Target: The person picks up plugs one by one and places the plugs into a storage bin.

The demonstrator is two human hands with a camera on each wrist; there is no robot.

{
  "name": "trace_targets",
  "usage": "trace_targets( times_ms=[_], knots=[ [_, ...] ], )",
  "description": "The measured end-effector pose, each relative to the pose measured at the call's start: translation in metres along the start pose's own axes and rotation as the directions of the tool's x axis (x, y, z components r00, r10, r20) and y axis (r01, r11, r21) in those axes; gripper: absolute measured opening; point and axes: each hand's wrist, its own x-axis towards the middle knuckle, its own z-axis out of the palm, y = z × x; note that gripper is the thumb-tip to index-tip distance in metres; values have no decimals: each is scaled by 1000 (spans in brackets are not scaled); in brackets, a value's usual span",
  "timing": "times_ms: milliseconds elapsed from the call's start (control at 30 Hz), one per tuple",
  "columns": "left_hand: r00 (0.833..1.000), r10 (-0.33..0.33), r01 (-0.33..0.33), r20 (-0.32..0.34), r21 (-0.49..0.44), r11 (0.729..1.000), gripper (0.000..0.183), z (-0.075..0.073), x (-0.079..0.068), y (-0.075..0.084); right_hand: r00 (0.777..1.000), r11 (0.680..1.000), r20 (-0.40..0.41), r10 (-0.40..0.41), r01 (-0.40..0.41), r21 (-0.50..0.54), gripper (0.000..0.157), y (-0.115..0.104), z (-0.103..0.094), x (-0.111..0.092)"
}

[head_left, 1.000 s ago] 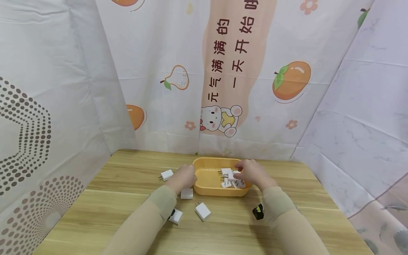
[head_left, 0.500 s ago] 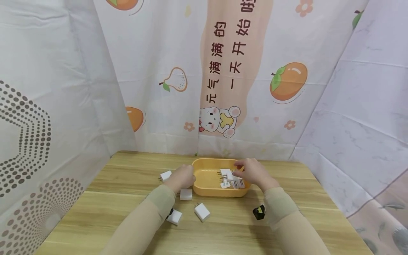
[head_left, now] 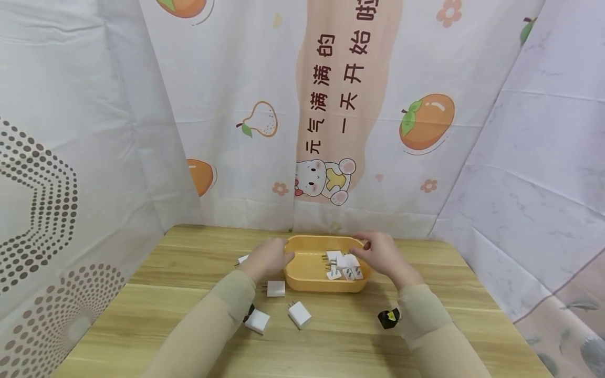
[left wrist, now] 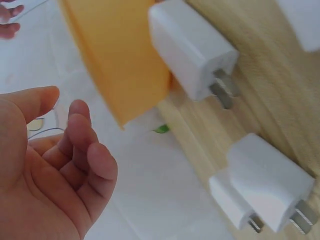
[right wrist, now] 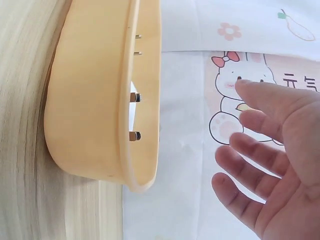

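Note:
A shallow yellow plastic basket (head_left: 326,286) stands near the back of the table, with several white plug chargers (head_left: 347,262) piled in its right half. My left hand (head_left: 267,258) is beside its left end; the left wrist view shows that hand (left wrist: 62,167) with loosely bent fingers and nothing between them. Over the basket's right end is my right hand (head_left: 382,254). Its fingers (right wrist: 252,155) are spread and hold nothing in the right wrist view, apart from the basket wall (right wrist: 95,100). Metal prongs (right wrist: 135,136) show past the rim there.
Outside the basket, chargers lie on the wooden table: one (head_left: 300,314) in front, one (head_left: 258,321) by the left sleeve, one (head_left: 276,288) near the basket's left corner, and one (head_left: 243,259) partly behind the left hand. A patterned curtain (head_left: 255,173) hangs behind.
Both hands have loosened at the basket's ends. The left fingers have straightened somewhat, and the right hand has lifted and shifted slightly right. The basket and chargers look almost unmoved.

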Motion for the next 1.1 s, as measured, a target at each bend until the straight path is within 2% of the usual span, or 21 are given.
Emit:
trace_targets(
  times_ms=[100,233,367,633,767,967,1100],
  knots=[
    [1000,5,-6,-30,-23,1000,52,-6,-3,5,998,1000,-57,-10,11,20,42,1,-1,-4],
    [1000,9,-11,-22,-75,997,54,-12,-8,12,994,999,-107,13,-9,44,43,5,-2,-9],
    [998,52,-55,-42,-75,996,54,-15,-12,15,990,996,-129,50,-40,78,42,12,-1,-12],
    [983,149,-153,-110,-33,988,55,-18,-27,14,977,977,-112,179,-163,141,44,27,6,-17],
    [977,161,-169,-138,-43,985,55,-20,-39,13,970,958,-100,220,-196,207,44,34,11,-22],
    [968,169,-190,-184,-102,976,56,-22,-55,6,955,915,-70,288,-253,315,44,44,21,-30],
    [962,191,-215,-196,-110,970,55,-24,-64,0,949,896,-70,307,-264,357,41,51,30,-32]
  ],
)
